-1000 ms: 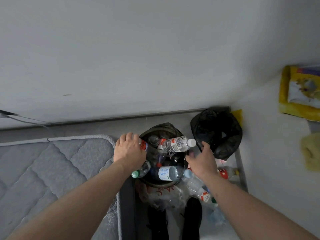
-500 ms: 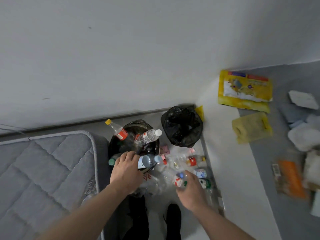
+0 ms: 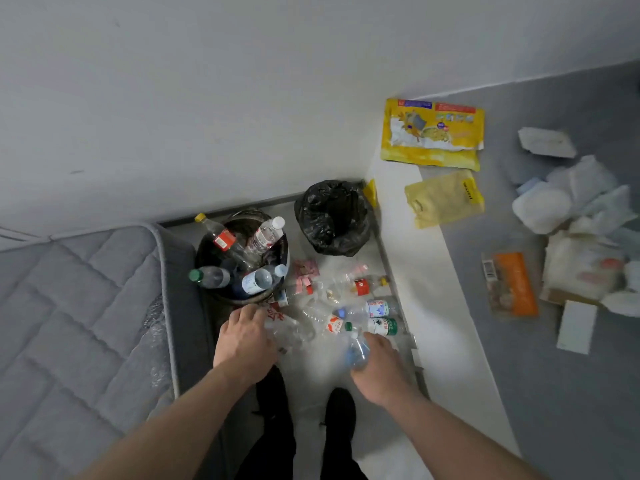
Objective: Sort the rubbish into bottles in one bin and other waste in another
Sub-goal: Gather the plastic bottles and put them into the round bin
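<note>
Right hand (image 3: 379, 363) is wrapped round a clear bottle (image 3: 356, 353), probably headed for the crammed bottle bin (image 3: 277, 252) up past the left hand (image 3: 244, 341). Left looks like it's gripping a clear bag (image 3: 291, 332), hard to tell. Loose bottles (image 3: 381, 310) lie just beyond both hands, with the black-lined bin (image 3: 332, 216) further out.

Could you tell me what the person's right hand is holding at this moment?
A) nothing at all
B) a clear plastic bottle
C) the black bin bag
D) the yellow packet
B: the right hand has its fingers curled round a clear plastic bottle low over the floor, while the yellow packet and the black bin bag lie well away from it.
</note>
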